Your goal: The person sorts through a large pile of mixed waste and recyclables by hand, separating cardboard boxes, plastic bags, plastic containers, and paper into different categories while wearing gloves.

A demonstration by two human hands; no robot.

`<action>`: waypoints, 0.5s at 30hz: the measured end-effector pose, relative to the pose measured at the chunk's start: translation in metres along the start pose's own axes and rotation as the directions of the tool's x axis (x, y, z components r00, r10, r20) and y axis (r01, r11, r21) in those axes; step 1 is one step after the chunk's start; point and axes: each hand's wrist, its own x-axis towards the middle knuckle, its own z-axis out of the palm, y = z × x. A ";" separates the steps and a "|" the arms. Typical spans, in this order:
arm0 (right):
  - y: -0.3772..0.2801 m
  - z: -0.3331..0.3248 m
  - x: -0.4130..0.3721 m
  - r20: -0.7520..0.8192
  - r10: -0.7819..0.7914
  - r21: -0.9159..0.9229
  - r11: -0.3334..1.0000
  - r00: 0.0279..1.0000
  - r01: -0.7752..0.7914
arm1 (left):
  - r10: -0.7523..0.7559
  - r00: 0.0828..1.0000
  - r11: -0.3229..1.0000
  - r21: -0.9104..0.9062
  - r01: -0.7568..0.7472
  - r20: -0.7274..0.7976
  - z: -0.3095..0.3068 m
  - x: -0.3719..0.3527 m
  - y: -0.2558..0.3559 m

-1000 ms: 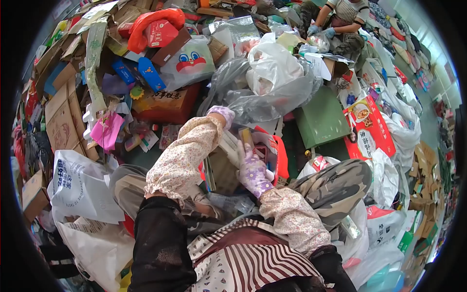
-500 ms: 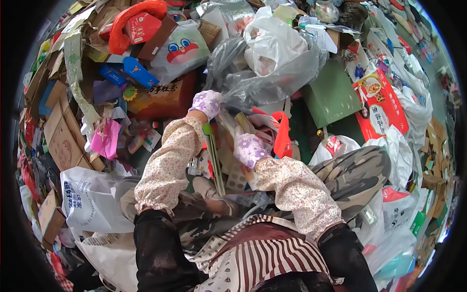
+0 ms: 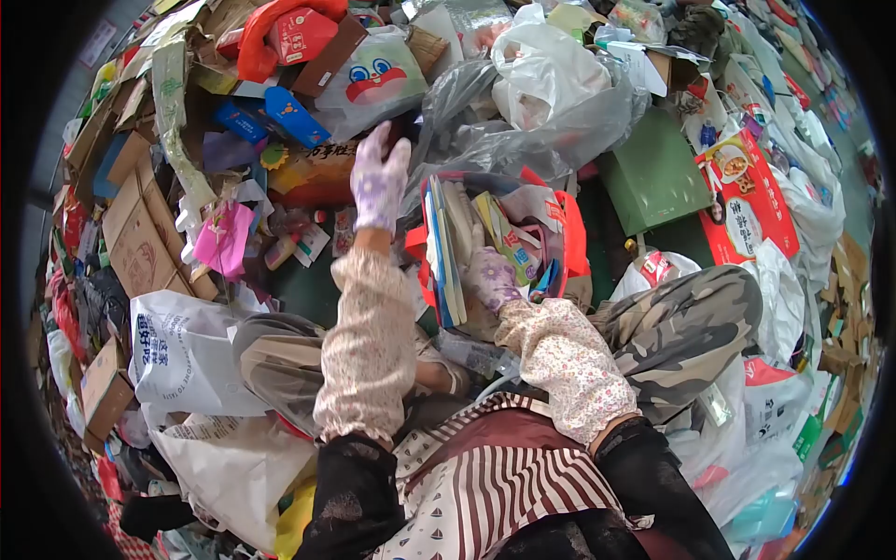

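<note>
My left hand (image 3: 380,177), in a white glove with purple flowers, is raised with its fingers apart and nothing in it. It is above and left of a red bag (image 3: 574,245) that stands open between my legs. Inside the bag are thin books (image 3: 443,252) on edge at the left and a colourful booklet (image 3: 511,245) at the middle. My right hand (image 3: 495,278), in a matching glove, reaches into the bag among the papers. Its fingertips are partly hidden, and I cannot make out what they hold.
Beyond the bag lies a grey plastic bag (image 3: 560,140) with a white one inside. A green box (image 3: 653,173) and a red printed box (image 3: 749,201) are at the right. Cardboard (image 3: 145,233) and a pink item (image 3: 222,238) are at the left. Plastic bags surround my legs.
My left hand has left the bag, moved upward and opened. The red bag now stands wider open, showing books and a booklet. My right hand has shifted slightly right and lies deeper among the papers.
</note>
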 end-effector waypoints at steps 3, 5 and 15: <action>-0.006 0.008 -0.008 -0.101 0.010 -0.030 0.999 0.995 -0.014 | 0.052 0.997 0.977 0.204 -0.064 0.061 0.008 -0.088 -0.036; 0.014 0.050 0.019 -0.031 -0.016 -0.083 0.996 0.999 0.013 | -0.196 0.969 0.878 0.466 0.105 0.151 0.048 -0.161 -0.047; 0.034 -0.084 -0.086 -0.050 -0.267 0.653 0.720 0.963 0.233 | -0.207 0.975 0.825 0.551 0.127 0.086 0.040 -0.162 -0.038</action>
